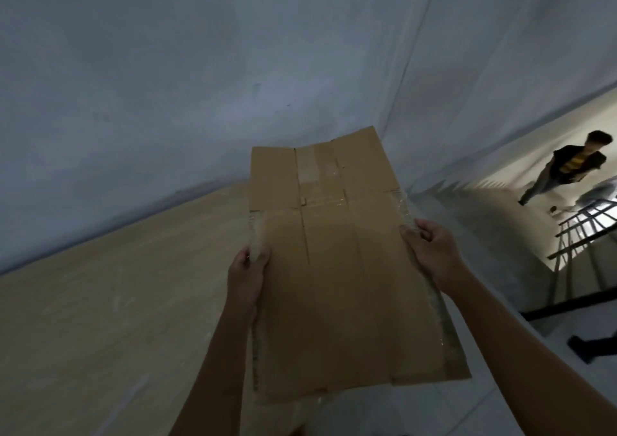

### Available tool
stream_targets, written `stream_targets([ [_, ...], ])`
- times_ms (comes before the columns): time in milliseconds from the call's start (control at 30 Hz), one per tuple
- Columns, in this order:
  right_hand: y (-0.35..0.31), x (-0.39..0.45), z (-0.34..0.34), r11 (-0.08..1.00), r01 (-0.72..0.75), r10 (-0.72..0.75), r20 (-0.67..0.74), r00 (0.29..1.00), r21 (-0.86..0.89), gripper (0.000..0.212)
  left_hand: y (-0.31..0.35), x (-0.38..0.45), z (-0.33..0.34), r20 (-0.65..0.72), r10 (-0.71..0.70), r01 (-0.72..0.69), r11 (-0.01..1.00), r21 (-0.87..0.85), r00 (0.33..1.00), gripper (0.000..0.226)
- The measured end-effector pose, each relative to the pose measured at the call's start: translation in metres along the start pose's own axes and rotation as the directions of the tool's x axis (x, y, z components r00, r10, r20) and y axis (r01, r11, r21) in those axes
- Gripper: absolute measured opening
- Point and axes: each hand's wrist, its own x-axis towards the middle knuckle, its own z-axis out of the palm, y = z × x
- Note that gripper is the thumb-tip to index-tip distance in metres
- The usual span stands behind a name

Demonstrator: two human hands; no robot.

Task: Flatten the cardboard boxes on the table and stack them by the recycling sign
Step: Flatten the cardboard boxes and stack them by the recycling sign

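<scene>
A flat cardboard box (337, 268), brown with clear tape on its sides and middle, is held up in the air in front of the person, above a light wooden table (110, 302) that meets a grey wall (200, 68). The left hand (248, 275) grips the box's left edge with curled fingers, and the right hand (430, 252) grips its right edge the same way. Far off to the right, another person (564, 168) stands near a dark metal railing (581, 232).
</scene>
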Motion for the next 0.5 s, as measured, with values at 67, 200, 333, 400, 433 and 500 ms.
stream_targets([
  [67,0.011,0.044,-0.019,0.998,0.006,-0.006,0.001,1.000,-0.058,0.004,-0.001,0.016,0.044,-0.005,0.015,-0.014,0.998,0.053,1.000,0.015],
  [200,0.043,0.152,-0.052,0.987,0.004,0.006,0.059,0.998,-0.161,0.031,-0.010,0.049,0.125,-0.086,-0.023,0.032,0.993,0.111,0.996,0.009],
  [333,0.082,0.260,-0.072,0.967,0.049,-0.001,0.186,0.983,-0.251,0.053,-0.029,0.071,0.205,-0.156,-0.065,0.092,0.981,0.173,0.986,0.021],
  [400,0.102,0.304,-0.077,0.945,0.052,0.031,0.247,0.968,-0.323,0.044,-0.054,0.086,0.240,-0.190,-0.115,0.150,0.972,0.182,0.975,0.025],
  [433,0.114,0.322,-0.080,0.933,0.057,0.044,0.269,0.962,-0.355,0.037,-0.069,0.093,0.256,-0.211,-0.155,0.197,0.960,0.198,0.965,0.022],
  [500,0.136,0.347,-0.082,0.915,0.054,0.067,0.283,0.957,-0.400,0.025,-0.101,0.103,0.276,-0.279,-0.216,0.274,0.943,0.188,0.936,0.021],
])
